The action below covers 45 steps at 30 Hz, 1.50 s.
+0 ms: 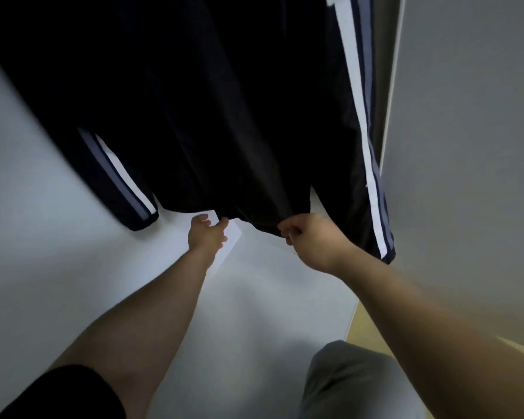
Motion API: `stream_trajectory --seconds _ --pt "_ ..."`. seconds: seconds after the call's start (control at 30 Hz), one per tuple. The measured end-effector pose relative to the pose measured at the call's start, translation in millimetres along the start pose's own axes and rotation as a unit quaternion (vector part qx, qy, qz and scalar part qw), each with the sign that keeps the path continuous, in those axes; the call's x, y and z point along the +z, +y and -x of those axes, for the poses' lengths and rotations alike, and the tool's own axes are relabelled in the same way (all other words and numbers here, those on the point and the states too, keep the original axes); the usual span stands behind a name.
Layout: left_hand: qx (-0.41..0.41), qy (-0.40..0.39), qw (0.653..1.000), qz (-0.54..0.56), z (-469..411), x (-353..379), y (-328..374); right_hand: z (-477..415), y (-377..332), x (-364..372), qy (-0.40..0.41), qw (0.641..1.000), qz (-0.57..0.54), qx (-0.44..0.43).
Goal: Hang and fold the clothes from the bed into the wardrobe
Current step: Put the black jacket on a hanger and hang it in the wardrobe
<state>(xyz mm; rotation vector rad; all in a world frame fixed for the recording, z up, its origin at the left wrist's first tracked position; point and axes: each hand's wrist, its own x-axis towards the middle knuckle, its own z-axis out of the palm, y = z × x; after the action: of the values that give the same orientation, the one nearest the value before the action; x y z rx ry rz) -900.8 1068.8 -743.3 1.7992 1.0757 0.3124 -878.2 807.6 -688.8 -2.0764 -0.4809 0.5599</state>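
A dark navy track jacket [212,116] with white and blue sleeve stripes hangs in front of me inside the white wardrobe. Its sleeves dangle at the left [124,189] and at the right [372,176]. My left hand [208,232] reaches up to the bottom hem, fingertips pinching its edge. My right hand [310,240] grips the hem a little further right, fingers curled round the fabric. The hanger and rail are out of view.
The white wardrobe floor [270,297] spreads below the jacket. A grey wardrobe side panel or door [466,131] stands close on the right. A strip of pale wooden floor [366,325] and my grey trouser leg [345,382] show at the bottom.
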Motion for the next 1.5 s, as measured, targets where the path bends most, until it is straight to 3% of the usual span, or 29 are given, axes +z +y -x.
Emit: stream_trajectory --seconds 0.07,0.3,0.43,0.53,0.73,0.8,0.9,1.0,1.2,1.37,1.5 --pt "0.035 -0.008 0.999 0.035 -16 6 -5 -9 14 13 0.002 1.000 0.007 -0.014" --pt "0.191 0.015 0.981 -0.010 -13 22 -32 -18 31 40 0.029 0.998 0.012 -0.056" --pt "0.359 0.102 0.914 -0.160 13 18 -57 -9 19 57 0.035 0.997 0.011 -0.063" --pt "0.413 0.065 0.895 -0.156 34 19 -64 -4 5 68 0.060 0.996 -0.014 -0.067" --pt "0.402 0.007 0.902 -0.157 78 31 -76 2 -16 75 0.136 0.987 -0.002 -0.082" --pt "0.387 -0.037 0.915 -0.106 90 34 -78 -2 -17 71 0.165 0.983 0.029 -0.074" --pt "0.282 -0.071 0.956 0.022 99 36 -73 -12 -14 65 0.183 0.982 0.021 -0.037" --pt "0.221 -0.079 0.969 0.081 100 31 -59 -21 -7 64 0.181 0.981 -0.071 0.001" --pt "0.240 -0.167 0.956 0.004 89 16 -40 -14 4 73 0.212 0.969 -0.108 0.060" --pt "0.234 -0.143 0.961 -0.039 84 12 -38 -5 20 99 0.124 0.970 -0.131 0.160" --pt "0.245 -0.118 0.960 -0.072 89 12 -35 12 27 113 0.059 0.920 -0.328 0.205"
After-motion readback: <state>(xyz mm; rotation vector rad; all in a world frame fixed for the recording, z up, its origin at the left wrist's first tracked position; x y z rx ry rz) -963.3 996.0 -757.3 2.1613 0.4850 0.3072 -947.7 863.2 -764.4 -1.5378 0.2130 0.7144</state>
